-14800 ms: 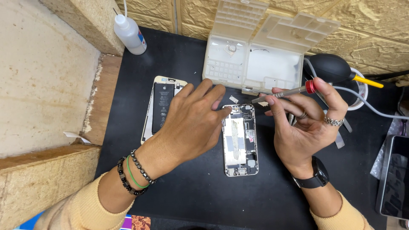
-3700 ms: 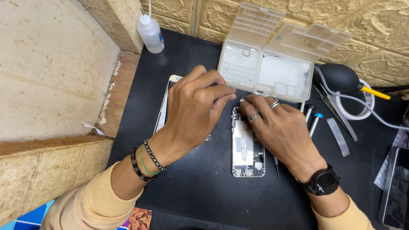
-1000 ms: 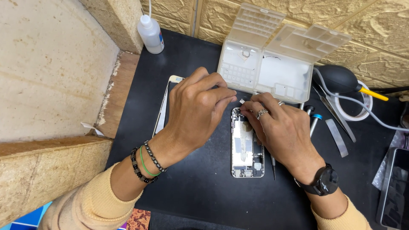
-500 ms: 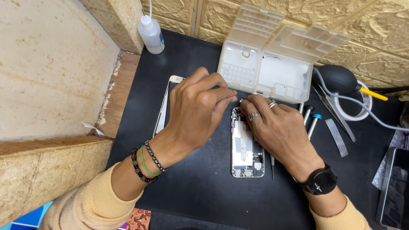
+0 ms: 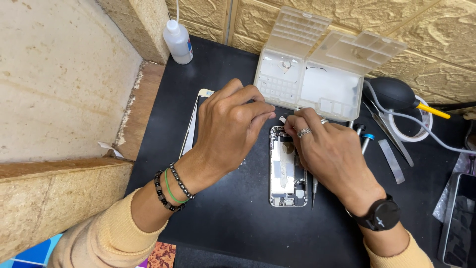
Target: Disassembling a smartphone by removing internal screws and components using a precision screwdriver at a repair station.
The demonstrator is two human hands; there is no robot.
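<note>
Opened phone lies flat on black counter, back down, long axis running near-to-far, approx centre of the mat. Silver frame, screen off, internals exposed: metal shield plates, small connectors at near end. Far end covered by fingertips of both hands. Thin screwdriver lies just right of it, parallel to its right edge.

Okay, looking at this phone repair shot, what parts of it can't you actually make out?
Head view only:
- Top end of the opened phone: covered by the fingertips of the left hand and right hand.
- Whatever the fingertips pinch: too small, hidden between them.
- Detached screen panel: mostly under the left hand.
- Screwdriver: upper part under the right hand.
- Dark device at right: cut off by the frame edge.
</note>
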